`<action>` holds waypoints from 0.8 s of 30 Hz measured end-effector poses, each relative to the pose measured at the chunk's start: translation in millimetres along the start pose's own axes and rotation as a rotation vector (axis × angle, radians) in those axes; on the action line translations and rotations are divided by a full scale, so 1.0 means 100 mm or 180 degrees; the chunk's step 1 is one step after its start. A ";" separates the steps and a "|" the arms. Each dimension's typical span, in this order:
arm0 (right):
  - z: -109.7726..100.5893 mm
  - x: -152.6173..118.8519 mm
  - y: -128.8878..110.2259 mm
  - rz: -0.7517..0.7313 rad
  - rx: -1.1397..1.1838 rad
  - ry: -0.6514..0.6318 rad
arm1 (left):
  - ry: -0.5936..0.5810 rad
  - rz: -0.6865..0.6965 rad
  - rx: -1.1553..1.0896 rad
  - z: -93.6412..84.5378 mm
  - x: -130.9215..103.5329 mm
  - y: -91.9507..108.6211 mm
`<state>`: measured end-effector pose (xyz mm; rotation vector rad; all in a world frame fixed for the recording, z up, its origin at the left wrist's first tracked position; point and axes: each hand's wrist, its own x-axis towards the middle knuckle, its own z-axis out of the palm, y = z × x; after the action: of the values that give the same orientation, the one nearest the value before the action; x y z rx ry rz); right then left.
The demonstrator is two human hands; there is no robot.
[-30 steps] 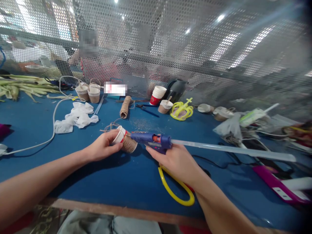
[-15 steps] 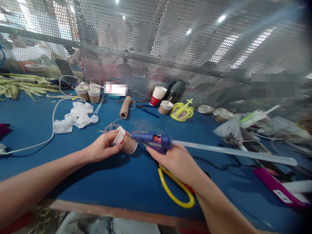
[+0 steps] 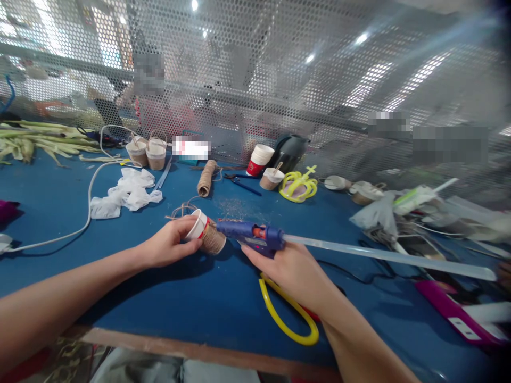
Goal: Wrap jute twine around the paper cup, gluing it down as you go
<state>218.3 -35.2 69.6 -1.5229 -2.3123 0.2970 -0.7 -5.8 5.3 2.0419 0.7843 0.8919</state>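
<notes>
My left hand [image 3: 173, 242] grips a paper cup [image 3: 198, 225] by its white rim end, tilted on its side above the blue table. Brown twine [image 3: 214, 239] is wound around the cup's lower part, and a red band shows between twine and rim. In my right hand [image 3: 295, 268] is a blue glue gun [image 3: 249, 232], its nozzle at the twine on the cup; whether it touches I cannot tell. A long clear glue stick [image 3: 383, 254] sticks out of the gun's back. Loose twine [image 3: 186, 209] trails behind the cup. The trigger fingers are partly hidden.
A twine roll [image 3: 206, 178], pliers [image 3: 245, 184], stacked paper cups [image 3: 260, 159] and a yellow crown-shaped piece [image 3: 298, 186] stand farther back. Yellow-handled scissors [image 3: 289, 316] lie by my right wrist. A purple power strip [image 3: 451, 311] is at right, crumpled white lace [image 3: 130, 194] at left.
The whole view has shifted slightly. Both hands hold nearly the same pose, with the glue gun's nozzle still at the twine-wrapped cup.
</notes>
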 end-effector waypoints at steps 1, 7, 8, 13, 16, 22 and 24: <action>-0.01 0.00 0.00 -0.0037 -0.0026 0.0002 | -0.0002 0.0004 0.0001 0.00 0.00 0.00; -0.05 -0.01 -0.02 -0.0173 -0.0144 0.0046 | -0.0021 0.0020 0.0064 -0.01 0.00 -0.01; -0.06 -0.01 -0.03 -0.0202 -0.0157 0.0057 | -0.0023 0.0018 0.0075 -0.01 0.00 0.00; -0.05 -0.02 -0.03 -0.0312 -0.0253 0.0095 | -0.0032 0.0032 0.0100 -0.01 0.01 0.00; -0.03 -0.02 -0.02 -0.0293 -0.0335 0.0084 | -0.0018 0.0043 0.0140 0.00 0.02 0.00; -0.03 -0.03 -0.02 -0.0298 -0.0352 0.0073 | -0.0002 0.0061 0.0137 0.00 0.01 -0.01; -0.05 -0.02 -0.04 -0.0373 -0.0351 0.0077 | -0.0012 0.0028 0.0105 0.00 0.01 -0.02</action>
<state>218.0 -38.9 74.7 -1.4249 -2.4229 0.1220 -0.7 -4.3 4.2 2.0767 0.7934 0.8853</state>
